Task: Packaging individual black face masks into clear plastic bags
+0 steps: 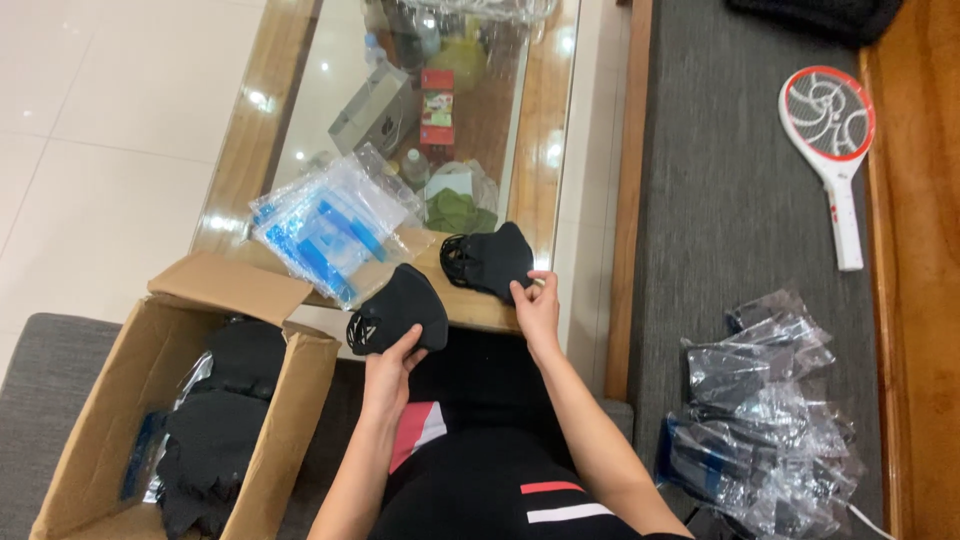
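Over the near edge of the glass-topped surface (545, 120), the left hand (388, 368) gripped one black face mask (400, 308) from below, thumb and fingers clamped on its lower rim, so that the mask hung partly past the wooden border toward the person's lap. The right hand (538, 308) pinched the corner of a second black mask (490, 260), which lay flat on the surface right at that same border, just beside the first. Close behind both masks sat a loose stack of clear bags with blue print (325, 230), its corner overhanging the near rim of the surface. At the left, an open cardboard box (160, 360) stood against the surface, one flap touching the edge, with more black masks (215, 430) piled inside. To the right, a grey cushioned bench (740, 200) carried a heap of packed clear bags (765, 420) near its front, and a red and white racket-shaped swatter (832, 150) lay well apart from them, leaving a broad bare stretch of cushion between.
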